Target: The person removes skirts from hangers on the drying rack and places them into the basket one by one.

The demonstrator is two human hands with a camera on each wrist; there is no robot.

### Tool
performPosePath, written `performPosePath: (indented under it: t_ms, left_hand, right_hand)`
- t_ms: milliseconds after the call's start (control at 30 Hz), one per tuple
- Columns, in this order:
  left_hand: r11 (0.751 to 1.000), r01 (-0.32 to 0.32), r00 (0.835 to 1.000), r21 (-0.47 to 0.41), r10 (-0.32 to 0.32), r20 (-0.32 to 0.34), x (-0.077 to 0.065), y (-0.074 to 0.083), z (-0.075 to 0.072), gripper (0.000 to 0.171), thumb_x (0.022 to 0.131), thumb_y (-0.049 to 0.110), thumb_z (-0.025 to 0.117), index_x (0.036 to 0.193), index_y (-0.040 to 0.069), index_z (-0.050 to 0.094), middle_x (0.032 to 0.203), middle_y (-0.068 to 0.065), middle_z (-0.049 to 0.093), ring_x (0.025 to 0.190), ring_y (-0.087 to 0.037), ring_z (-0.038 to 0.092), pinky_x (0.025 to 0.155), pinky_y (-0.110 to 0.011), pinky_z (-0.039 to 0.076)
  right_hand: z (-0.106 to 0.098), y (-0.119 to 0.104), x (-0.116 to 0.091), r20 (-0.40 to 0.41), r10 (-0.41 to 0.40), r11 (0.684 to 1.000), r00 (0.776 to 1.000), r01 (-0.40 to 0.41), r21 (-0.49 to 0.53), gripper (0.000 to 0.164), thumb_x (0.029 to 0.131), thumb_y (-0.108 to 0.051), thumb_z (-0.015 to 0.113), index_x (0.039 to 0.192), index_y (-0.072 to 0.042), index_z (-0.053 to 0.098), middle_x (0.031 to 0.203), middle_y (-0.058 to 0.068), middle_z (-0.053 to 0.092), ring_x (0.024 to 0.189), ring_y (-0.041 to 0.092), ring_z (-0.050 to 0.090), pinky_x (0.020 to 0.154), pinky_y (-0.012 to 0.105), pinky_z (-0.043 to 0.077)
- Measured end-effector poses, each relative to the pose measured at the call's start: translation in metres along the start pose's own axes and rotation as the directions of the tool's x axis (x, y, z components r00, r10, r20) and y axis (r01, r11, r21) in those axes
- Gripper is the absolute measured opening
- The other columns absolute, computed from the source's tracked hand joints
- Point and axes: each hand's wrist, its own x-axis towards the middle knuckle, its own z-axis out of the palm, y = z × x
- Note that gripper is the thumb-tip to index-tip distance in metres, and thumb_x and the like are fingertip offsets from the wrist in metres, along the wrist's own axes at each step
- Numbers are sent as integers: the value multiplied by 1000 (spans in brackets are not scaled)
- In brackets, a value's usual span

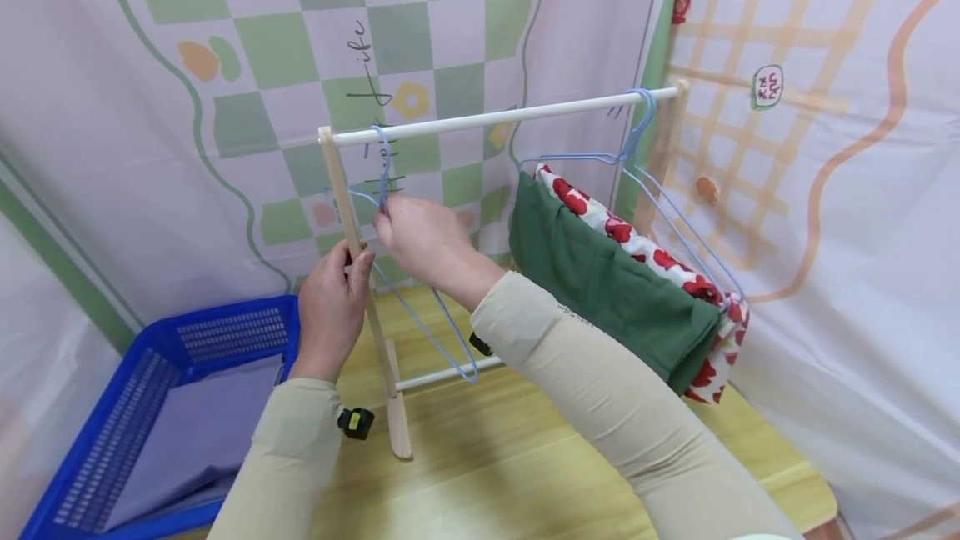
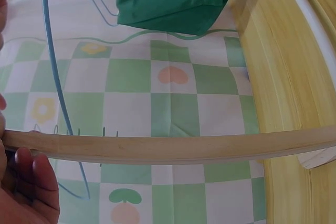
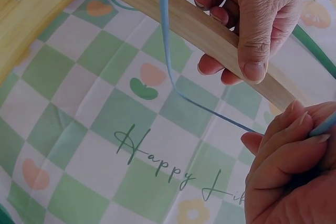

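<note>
The post [image 2: 157,149] is pinched by the left grip [image 1: 330,313], the hanger [image 3: 165,24] clasped in the right grip [image 1: 431,244]; by a sharp tug, the rack [image 1: 495,117] might be tipped.

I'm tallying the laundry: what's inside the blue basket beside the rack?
A greyish-purple cloth lies inside the blue basket. Whether anything lies beneath it cannot be seen, as it covers the floor there; the left sleeve hides part of the right side.

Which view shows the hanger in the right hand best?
The head view, showing the blue hanger from hook to lower corner, partly covered by the right hand. Left wrist shows only a stretch passing behind the wooden post; right wrist, a bend reaching the fingers.
</note>
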Motion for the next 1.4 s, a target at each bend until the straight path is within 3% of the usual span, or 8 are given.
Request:
performPosePath:
  t_ms: [233,567,733,867,1033,1100,1267,1400]
  left_hand:
    - [1000,-1,1000,-6,1,-6,0,-2,1,46,110,41,51,126,1,66,102,-18,70,85,-34,71,70,-48,60]
    - [1000,-2,1000,-13,2,0,-2,-1,0,49,111,43,47,126,0,66,99,-18,69,82,-33,70,68,-49,59]
    - [1000,1,1000,-15,-1,2,-2,0,1,50,110,43,47,127,0,66,101,-18,69,83,-33,71,68,-49,60]
    - [1000,11,1000,-20,-11,3,-2,1,0,49,110,43,48,127,0,66,101,-18,70,83,-33,71,69,-49,61]
    - [1000,18,1000,-18,-18,-2,-4,3,1,42,110,36,51,127,1,66,100,-18,70,84,-33,71,68,-49,61]
    - [1000,17,1000,-11,-17,-5,-4,4,1,39,111,35,52,125,1,67,99,-18,70,83,-32,71,68,-49,60]
    - [1000,14,1000,-4,-14,-14,-5,4,1,42,111,38,51,125,2,67,99,-17,70,81,-32,71,66,-48,60]
    - [1000,8,1000,-3,-8,-16,-6,5,2,47,110,42,49,127,2,67,100,-16,70,79,-31,70,64,-48,59]
  right_hand:
    - [-2,3,-3,-18,6,1000,1000,-5,22,34,112,-37,46,89,-15,58,72,-1,53,59,14,49,51,27,40]
    - [-8,7,-6,-6,43,997,999,-42,59,37,112,-42,43,92,-15,60,74,1,57,61,17,53,53,30,43]
    - [-13,10,-7,11,52,995,999,-53,85,41,111,-46,42,116,-15,68,84,0,65,67,17,57,57,30,46]
    - [-17,12,-10,10,77,993,997,-78,85,52,111,-52,39,141,-17,63,106,-2,73,78,18,64,65,33,53]
    - [-24,20,-15,-28,101,992,994,-99,76,60,110,-58,35,148,-16,57,128,1,73,100,20,71,83,40,58]
    - [-26,24,-17,-56,105,992,993,-101,73,61,110,-59,34,148,-16,57,126,1,74,99,20,71,84,40,58]
    - [-33,37,-21,-127,103,994,987,-97,53,60,110,-58,35,146,-16,58,111,2,76,81,18,67,73,39,57]
    - [-41,50,-25,-184,114,994,976,-111,23,57,110,-56,37,145,-16,58,106,3,77,85,21,68,73,43,57]
